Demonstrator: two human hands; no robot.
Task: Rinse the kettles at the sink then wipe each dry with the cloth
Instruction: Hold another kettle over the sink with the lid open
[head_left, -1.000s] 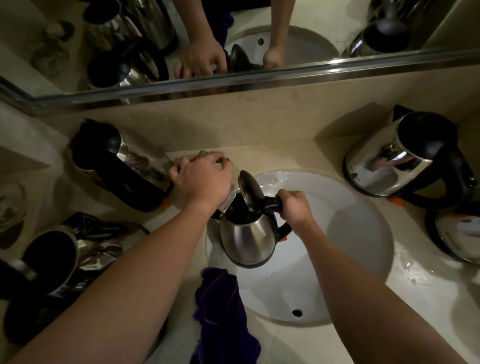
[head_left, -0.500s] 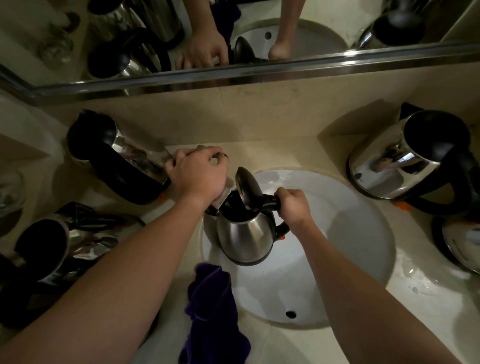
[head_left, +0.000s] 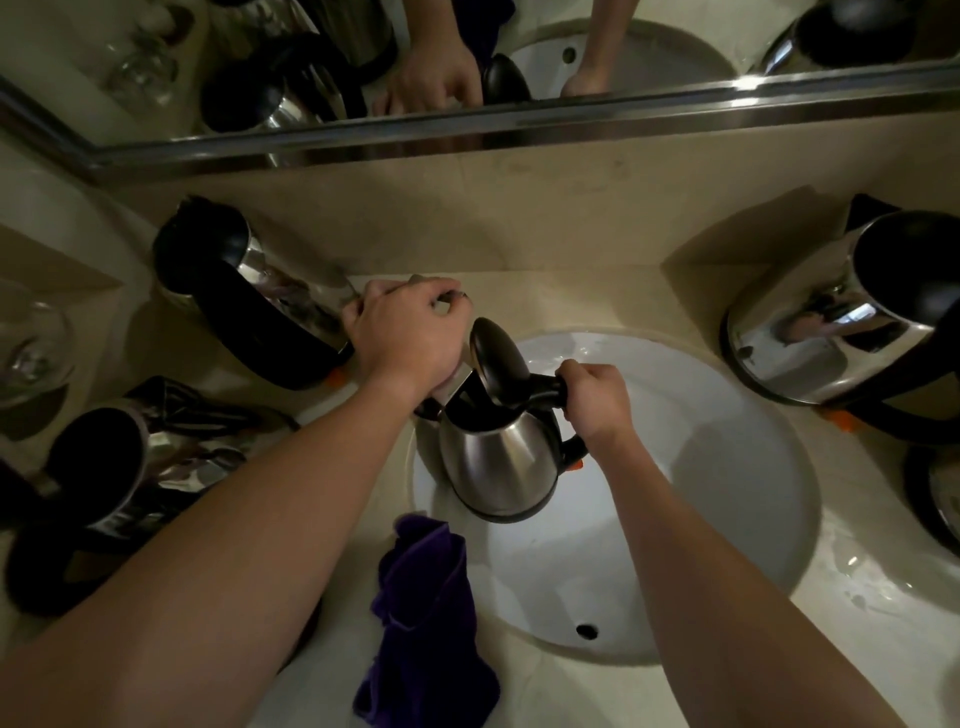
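While the right hand (head_left: 592, 402) grips the open kettle (head_left: 501, 460) over the sink (head_left: 727, 499), the left hand (head_left: 410, 332) grasps the tap (head_left: 441, 293).

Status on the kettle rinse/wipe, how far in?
Early. Right hand grips the open kettle over the sink; left hand is on the tap behind it. The purple cloth lies unused, so wiping remains. Whether the other kettles are done is unclear.

You held a kettle (head_left: 498, 462) of brushed, satiny metal with a black plastic lid (head_left: 496, 358). The cloth (head_left: 426, 618) looked soft, matt purple. The sink (head_left: 727, 519) was glossy white ceramic, the tabletop (head_left: 857, 623) polished beige stone.
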